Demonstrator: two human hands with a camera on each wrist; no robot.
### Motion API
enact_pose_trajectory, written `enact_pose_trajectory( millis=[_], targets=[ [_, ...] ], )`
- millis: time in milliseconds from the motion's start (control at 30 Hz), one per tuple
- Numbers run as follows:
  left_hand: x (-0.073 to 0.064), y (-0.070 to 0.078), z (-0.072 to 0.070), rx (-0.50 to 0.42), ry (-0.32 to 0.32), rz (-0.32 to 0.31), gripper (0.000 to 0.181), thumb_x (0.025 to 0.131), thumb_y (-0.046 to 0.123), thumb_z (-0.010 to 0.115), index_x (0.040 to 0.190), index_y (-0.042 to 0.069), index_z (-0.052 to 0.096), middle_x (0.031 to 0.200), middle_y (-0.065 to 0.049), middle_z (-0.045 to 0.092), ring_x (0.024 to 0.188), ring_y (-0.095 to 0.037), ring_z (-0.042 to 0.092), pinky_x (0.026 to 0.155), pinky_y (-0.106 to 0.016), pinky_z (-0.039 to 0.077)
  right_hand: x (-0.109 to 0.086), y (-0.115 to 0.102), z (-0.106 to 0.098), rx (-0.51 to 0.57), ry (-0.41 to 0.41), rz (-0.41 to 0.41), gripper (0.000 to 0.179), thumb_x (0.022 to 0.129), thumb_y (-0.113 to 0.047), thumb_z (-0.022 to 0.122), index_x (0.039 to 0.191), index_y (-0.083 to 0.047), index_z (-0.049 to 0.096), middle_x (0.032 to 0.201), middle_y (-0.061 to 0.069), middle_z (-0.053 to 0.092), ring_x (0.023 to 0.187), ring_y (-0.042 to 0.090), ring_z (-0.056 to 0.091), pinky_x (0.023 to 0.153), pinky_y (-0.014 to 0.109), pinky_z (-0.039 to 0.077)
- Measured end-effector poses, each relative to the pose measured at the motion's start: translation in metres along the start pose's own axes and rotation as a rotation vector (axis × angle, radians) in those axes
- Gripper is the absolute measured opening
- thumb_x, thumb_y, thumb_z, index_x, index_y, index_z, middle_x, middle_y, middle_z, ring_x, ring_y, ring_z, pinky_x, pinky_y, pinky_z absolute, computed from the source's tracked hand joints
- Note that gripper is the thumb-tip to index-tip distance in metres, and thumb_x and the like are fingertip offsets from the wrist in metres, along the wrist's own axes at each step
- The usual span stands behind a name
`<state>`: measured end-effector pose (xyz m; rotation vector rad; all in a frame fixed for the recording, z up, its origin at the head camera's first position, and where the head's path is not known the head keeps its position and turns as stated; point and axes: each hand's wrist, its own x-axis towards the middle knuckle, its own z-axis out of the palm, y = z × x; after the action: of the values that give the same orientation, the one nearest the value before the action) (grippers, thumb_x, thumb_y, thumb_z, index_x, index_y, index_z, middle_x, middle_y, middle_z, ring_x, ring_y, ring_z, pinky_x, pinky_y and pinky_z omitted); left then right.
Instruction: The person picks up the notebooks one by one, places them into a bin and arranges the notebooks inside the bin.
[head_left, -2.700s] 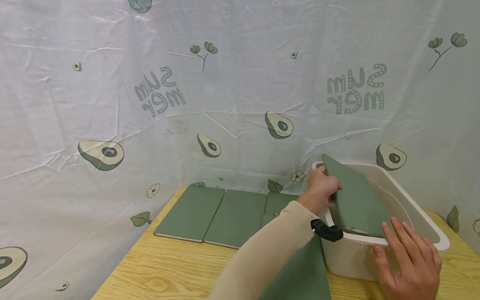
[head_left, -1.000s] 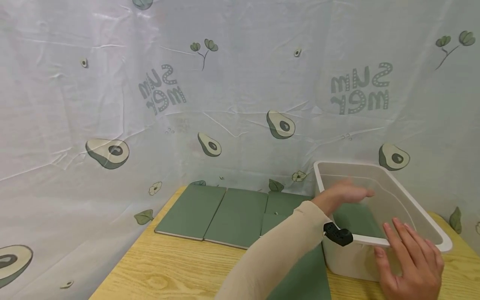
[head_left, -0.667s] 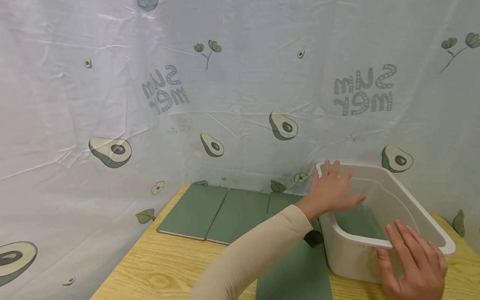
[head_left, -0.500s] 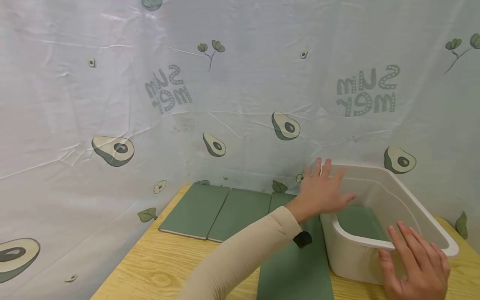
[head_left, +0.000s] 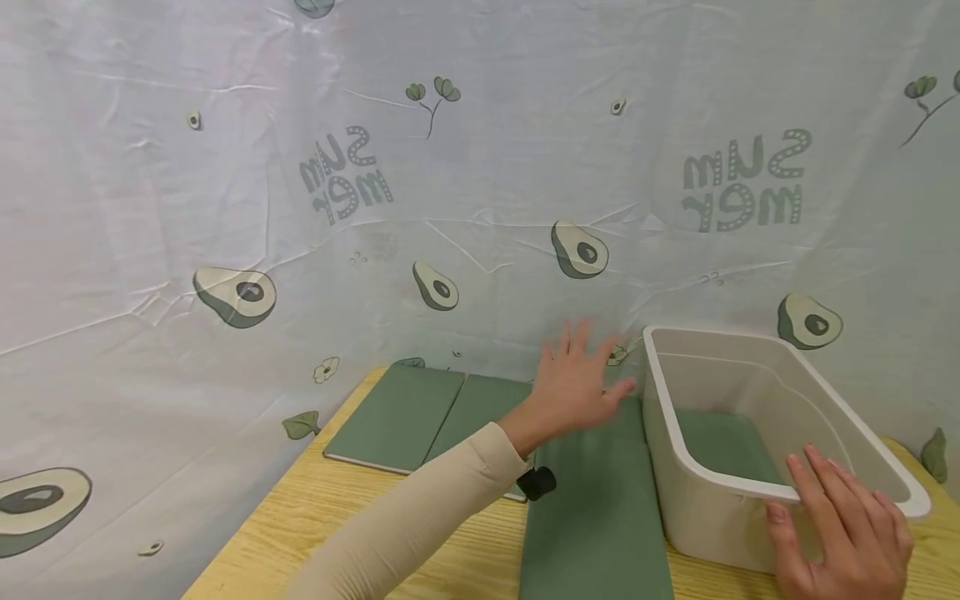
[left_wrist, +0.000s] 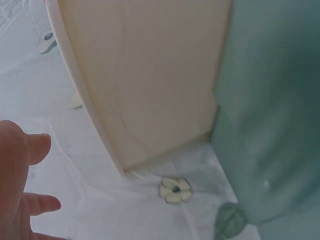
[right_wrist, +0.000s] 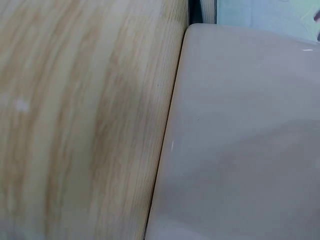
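My left hand, fingers spread and holding nothing, hovers over flat green panels with pale edges, like thin books. One panel lies at the far left, a second beside it, and a long green stretch runs forward along the bin. Another green panel lies inside the beige plastic bin. Across the bin's front rim rest the straight fingers of my right hand, its thumb against the outer wall. The left wrist view shows the bin's side next to green covers.
Everything stands on a wood-grain table. Behind it hangs a pale curtain printed with avocados and mirrored lettering. The right wrist view looks down the bin's smooth outer wall beside the wooden surface; the right hand is outside that view.
Earlier my left hand held a green panel tilted over the bin; the panel now lies inside. That hand has let go and moved left, out over the table. The right hand stays at the rim.
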<state>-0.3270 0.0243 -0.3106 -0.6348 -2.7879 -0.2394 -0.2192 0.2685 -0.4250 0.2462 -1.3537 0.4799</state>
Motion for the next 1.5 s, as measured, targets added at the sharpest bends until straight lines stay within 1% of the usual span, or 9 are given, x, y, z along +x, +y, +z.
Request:
enact_pose_trajectory(
  millis=[167, 300, 533, 700, 867, 1067, 1167, 1333, 1500],
  targets=[
    [-0.015, -0.024, 0.002, -0.034, -0.002, -0.013, 0.068, 0.108, 0.062, 0.046, 0.168, 0.034, 0.031, 0.179, -0.014, 0.017, 0.166, -0.040, 0.016, 0.130, -0.063, 0.026, 0.001, 0.001, 0.000, 0.000, -0.007, 0.000, 0.054, 0.099, -0.053, 0.066, 0.109, -0.003, 0.084, 0.115, 0.018, 0.080, 0.121, 0.027, 0.074, 0.117, 0.034, 0.040],
    [-0.025, -0.038, 0.005, -0.051, -0.017, -0.037, 0.069, 0.108, 0.061, 0.048, 0.168, 0.032, 0.031, 0.179, -0.014, 0.014, 0.166, -0.041, 0.014, 0.130, -0.065, 0.024, 0.003, 0.001, 0.001, 0.008, 0.006, -0.003, 0.053, 0.099, -0.053, 0.067, 0.107, -0.004, 0.084, 0.114, 0.017, 0.081, 0.119, 0.027, 0.074, 0.116, 0.035, 0.041],
    [-0.040, -0.056, 0.011, -0.085, -0.063, -0.077, 0.073, 0.108, 0.062, 0.048, 0.171, 0.033, 0.024, 0.181, -0.012, 0.006, 0.167, -0.043, 0.008, 0.131, -0.068, 0.018, 0.004, 0.004, -0.003, -0.008, -0.050, 0.023, 0.054, 0.099, -0.053, 0.066, 0.111, -0.003, 0.083, 0.119, 0.017, 0.079, 0.125, 0.025, 0.072, 0.118, 0.034, 0.038],
    [-0.053, -0.064, 0.019, -0.136, -0.091, -0.079, 0.073, 0.108, 0.058, 0.051, 0.171, 0.029, 0.026, 0.180, -0.015, 0.006, 0.166, -0.045, 0.006, 0.130, -0.070, 0.018, 0.003, 0.005, -0.002, -0.004, -0.042, 0.016, 0.053, 0.099, -0.053, 0.066, 0.110, -0.004, 0.084, 0.118, 0.017, 0.080, 0.124, 0.025, 0.073, 0.118, 0.034, 0.039],
    [-0.065, -0.067, 0.036, -0.140, -0.144, -0.085, 0.074, 0.108, 0.057, 0.053, 0.170, 0.027, 0.028, 0.180, -0.015, 0.004, 0.166, -0.046, 0.008, 0.129, -0.071, 0.020, 0.003, 0.003, -0.001, -0.004, -0.032, 0.011, 0.052, 0.099, -0.052, 0.066, 0.109, -0.004, 0.084, 0.116, 0.016, 0.080, 0.122, 0.027, 0.073, 0.117, 0.032, 0.039],
    [-0.077, -0.064, 0.052, -0.121, -0.230, -0.092, 0.073, 0.107, 0.058, 0.053, 0.169, 0.028, 0.031, 0.179, -0.017, 0.013, 0.164, -0.046, 0.016, 0.128, -0.070, 0.022, 0.004, 0.002, -0.004, -0.025, -0.091, 0.022, 0.051, 0.100, -0.050, 0.065, 0.113, -0.005, 0.083, 0.121, 0.012, 0.080, 0.124, 0.023, 0.072, 0.117, 0.026, 0.036],
    [-0.082, -0.060, 0.057, -0.122, -0.280, -0.090, 0.073, 0.107, 0.058, 0.054, 0.170, 0.029, 0.029, 0.179, -0.016, 0.014, 0.165, -0.045, 0.016, 0.128, -0.070, 0.022, 0.005, 0.002, -0.005, -0.029, -0.098, 0.027, 0.049, 0.101, -0.049, 0.065, 0.113, -0.006, 0.084, 0.121, 0.010, 0.080, 0.124, 0.020, 0.072, 0.117, 0.023, 0.036],
    [-0.088, -0.057, 0.067, -0.142, -0.387, -0.103, 0.074, 0.107, 0.058, 0.054, 0.170, 0.031, 0.028, 0.180, -0.015, 0.012, 0.165, -0.045, 0.016, 0.128, -0.069, 0.024, 0.006, 0.000, -0.004, -0.020, -0.075, 0.019, 0.046, 0.101, -0.047, 0.066, 0.109, -0.006, 0.085, 0.117, 0.010, 0.081, 0.116, 0.023, 0.074, 0.114, 0.021, 0.036],
    [-0.092, -0.055, 0.082, -0.128, -0.444, -0.103, 0.071, 0.106, 0.060, 0.053, 0.168, 0.033, 0.032, 0.179, -0.015, 0.017, 0.164, -0.045, 0.021, 0.126, -0.069, 0.029, 0.006, -0.002, -0.005, -0.024, -0.086, 0.021, 0.046, 0.101, -0.047, 0.066, 0.110, -0.006, 0.084, 0.119, 0.009, 0.081, 0.116, 0.024, 0.074, 0.114, 0.020, 0.035]
  ],
)
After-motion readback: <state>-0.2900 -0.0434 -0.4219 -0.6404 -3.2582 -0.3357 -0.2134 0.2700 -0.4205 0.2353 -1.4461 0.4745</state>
